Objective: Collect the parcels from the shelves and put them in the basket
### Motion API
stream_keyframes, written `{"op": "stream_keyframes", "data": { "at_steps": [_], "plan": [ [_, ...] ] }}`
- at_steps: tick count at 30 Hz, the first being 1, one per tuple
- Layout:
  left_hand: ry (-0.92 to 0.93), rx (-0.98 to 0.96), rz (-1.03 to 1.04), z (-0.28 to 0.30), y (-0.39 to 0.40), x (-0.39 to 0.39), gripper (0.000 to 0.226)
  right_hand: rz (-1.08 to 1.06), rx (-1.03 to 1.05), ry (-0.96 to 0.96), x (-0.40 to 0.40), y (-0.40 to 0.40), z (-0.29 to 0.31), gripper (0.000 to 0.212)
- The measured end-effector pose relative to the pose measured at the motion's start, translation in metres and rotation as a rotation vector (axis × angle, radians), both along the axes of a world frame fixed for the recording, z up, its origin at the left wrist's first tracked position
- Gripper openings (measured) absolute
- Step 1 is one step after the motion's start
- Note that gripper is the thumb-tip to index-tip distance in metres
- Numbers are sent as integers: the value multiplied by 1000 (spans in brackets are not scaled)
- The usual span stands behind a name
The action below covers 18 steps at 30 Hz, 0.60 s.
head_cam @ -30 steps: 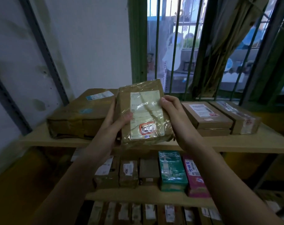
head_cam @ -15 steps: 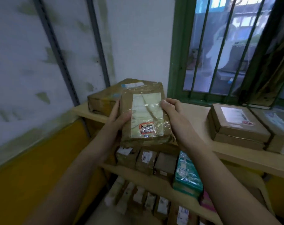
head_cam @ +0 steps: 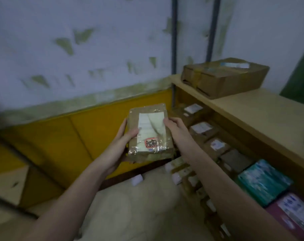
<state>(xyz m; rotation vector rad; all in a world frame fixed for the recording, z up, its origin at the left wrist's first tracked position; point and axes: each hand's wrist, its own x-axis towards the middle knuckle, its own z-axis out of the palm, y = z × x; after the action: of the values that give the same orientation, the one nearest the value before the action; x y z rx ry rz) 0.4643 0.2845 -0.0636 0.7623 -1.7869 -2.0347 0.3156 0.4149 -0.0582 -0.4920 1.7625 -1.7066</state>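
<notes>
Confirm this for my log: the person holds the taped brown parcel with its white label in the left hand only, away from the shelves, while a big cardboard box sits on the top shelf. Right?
Not quite. The head view shows both hands on the parcel: the left hand grips its left edge and the right hand its right edge. The rest holds: it is off the shelves, and the big cardboard box sits on the top shelf.
</notes>
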Motion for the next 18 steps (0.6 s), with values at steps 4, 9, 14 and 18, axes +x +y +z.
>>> {"op": "stream_keyframes", "data": {
  "at_steps": [4, 9, 14, 18],
  "plan": [
    [-7, 39, 197, -20, -18, 86, 81, 241, 69, 3, 61, -43, -10, 34],
    [-55, 60, 451, -42, -23, 210, 88, 536, 135, -72, 157, -99, -39, 36],
    [-80, 123, 736, -65, -6, 358, 70, 764, 183, -179, 301, -142, -67, 46],
    [-59, 151, 936, -76, 21, 486, 72, 963, 201, -140, 439, -162, -81, 61]
  ]
}}
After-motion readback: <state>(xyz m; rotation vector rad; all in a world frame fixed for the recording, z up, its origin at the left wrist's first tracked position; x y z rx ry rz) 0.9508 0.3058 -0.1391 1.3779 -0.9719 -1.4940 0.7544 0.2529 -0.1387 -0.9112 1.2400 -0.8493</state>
